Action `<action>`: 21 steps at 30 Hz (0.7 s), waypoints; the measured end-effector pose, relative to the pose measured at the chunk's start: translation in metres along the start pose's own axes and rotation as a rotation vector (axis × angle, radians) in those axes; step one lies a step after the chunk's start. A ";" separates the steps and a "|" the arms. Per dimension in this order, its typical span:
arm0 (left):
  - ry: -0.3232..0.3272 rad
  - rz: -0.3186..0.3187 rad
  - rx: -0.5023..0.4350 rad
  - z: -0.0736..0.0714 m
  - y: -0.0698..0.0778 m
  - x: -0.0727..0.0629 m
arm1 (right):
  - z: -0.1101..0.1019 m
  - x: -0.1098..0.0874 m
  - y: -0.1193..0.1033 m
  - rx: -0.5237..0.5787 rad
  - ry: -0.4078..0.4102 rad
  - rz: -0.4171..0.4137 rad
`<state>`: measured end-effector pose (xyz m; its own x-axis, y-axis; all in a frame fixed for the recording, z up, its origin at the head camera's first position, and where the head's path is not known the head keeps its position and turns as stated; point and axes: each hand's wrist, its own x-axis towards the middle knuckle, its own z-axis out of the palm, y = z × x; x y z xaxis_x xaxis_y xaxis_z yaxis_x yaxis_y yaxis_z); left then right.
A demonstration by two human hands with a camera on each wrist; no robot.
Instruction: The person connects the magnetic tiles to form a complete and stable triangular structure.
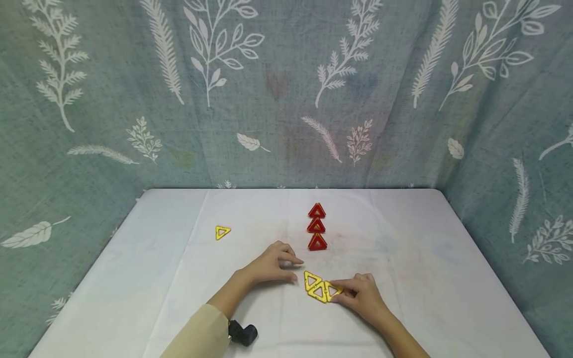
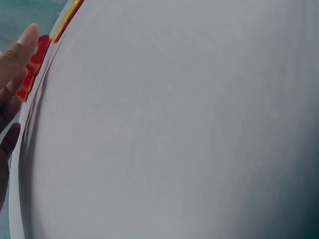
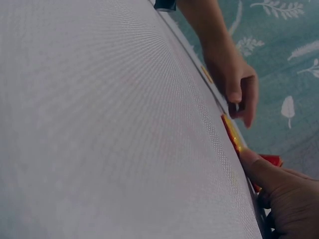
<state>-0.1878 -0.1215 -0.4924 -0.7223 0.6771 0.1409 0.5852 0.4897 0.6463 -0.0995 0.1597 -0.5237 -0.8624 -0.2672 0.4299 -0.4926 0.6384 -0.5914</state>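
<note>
Three yellow triangular frame tiles (image 1: 318,292) lie edge to edge in a strip on the white table. My right hand (image 1: 361,297) pinches the rightmost yellow tile (image 1: 330,292) between thumb and fingers. In the right wrist view, the thumb (image 3: 251,162) presses at the end of the yellow strip (image 3: 231,132). To the left of the strip, my left hand (image 1: 273,263) hovers with thumb and fingers apart and nothing between them. Beyond the hands, several red triangular tiles (image 1: 317,226) stand in a column of three groups.
A single yellow triangle tile (image 1: 222,232) lies farther back on the left of the table (image 1: 403,248). A black wrist device (image 1: 243,333) sits beside the left sleeve (image 1: 201,333). A leaf-patterned curtain (image 1: 277,99) hangs behind and at both sides.
</note>
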 end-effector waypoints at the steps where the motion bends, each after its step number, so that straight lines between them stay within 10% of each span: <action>1: 0.024 -0.010 -0.015 -0.002 -0.002 -0.002 | 0.000 0.000 0.000 0.001 0.004 -0.009; 17: 0.418 -0.219 -0.142 -0.042 -0.024 -0.028 | 0.002 -0.001 0.002 0.007 0.013 -0.041; 21: 0.510 -0.269 -0.180 -0.061 -0.006 -0.038 | 0.001 -0.001 0.003 0.000 0.009 -0.030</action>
<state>-0.1862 -0.1837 -0.4558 -0.9480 0.1717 0.2681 0.3181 0.4768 0.8194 -0.1004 0.1611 -0.5261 -0.8460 -0.2799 0.4538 -0.5185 0.6300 -0.5781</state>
